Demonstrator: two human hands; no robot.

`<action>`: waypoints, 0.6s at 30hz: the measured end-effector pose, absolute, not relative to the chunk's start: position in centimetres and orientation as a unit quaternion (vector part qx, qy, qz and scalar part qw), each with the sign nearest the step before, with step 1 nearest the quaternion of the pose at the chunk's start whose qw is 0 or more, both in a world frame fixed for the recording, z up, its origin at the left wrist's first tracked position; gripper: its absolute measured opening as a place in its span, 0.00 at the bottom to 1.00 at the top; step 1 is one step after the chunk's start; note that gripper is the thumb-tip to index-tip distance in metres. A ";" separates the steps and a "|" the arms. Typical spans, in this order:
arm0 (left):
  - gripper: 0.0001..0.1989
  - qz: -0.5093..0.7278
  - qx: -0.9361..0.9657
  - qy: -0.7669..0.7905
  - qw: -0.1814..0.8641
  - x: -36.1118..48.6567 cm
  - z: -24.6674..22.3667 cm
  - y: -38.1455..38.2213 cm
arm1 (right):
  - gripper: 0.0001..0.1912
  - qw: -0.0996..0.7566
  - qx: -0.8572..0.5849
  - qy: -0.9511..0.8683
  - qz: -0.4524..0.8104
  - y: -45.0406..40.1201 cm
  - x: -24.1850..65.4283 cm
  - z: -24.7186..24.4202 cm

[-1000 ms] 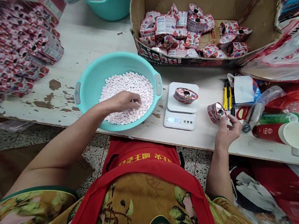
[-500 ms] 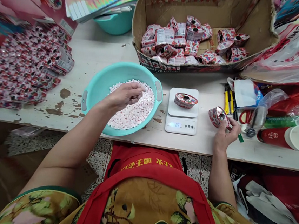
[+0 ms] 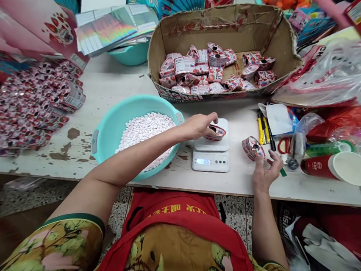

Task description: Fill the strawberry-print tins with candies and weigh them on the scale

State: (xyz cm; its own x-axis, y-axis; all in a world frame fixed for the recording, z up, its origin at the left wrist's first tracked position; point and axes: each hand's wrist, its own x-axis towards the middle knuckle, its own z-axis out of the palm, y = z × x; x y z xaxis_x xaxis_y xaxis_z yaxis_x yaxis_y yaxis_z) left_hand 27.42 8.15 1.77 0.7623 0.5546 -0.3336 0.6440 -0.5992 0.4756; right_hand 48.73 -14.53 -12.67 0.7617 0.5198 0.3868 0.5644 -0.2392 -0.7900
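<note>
My left hand reaches over the digital scale, fingers bent down at the opening of a strawberry-print packet lying on its pan. The fingertips are pinched; what is between them is hidden. The scale's display seems to read 85. My right hand is open, palm up with fingers apart, its thumb close to a second strawberry-print packet standing on the table. That packet has a dark round opening facing up. Under my left forearm sits a turquoise basin with many small white candies.
A cardboard box with several filled-looking packets stands behind the scale. Many open packets are massed at the left. Utility knives, red-handled scissors and a red paper cup lie at the right.
My left hand has moved right, from over the candies to the packet on the scale. My right hand has loosened from the second packet. The view has shifted.
</note>
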 end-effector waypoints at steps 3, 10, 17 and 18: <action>0.16 -0.093 0.919 0.310 0.227 27.3 1.1 7.5 | 0.37 0.511 -0.789 -0.341 0.005 -14.0 48.7 -13.1; 0.14 0.038 0.903 0.391 0.172 23.9 3.3 7.7 | 0.33 0.562 -0.777 -0.277 0.069 -11.1 47.8 -11.0; 0.17 0.195 0.792 0.502 0.286 8.2 11.5 10.6 | 0.28 0.527 -0.695 -0.464 0.155 -5.7 43.4 -7.1; 0.18 0.194 0.786 0.505 0.300 6.8 12.0 10.8 | 0.28 0.515 -0.686 -0.481 0.180 -4.8 42.7 -7.2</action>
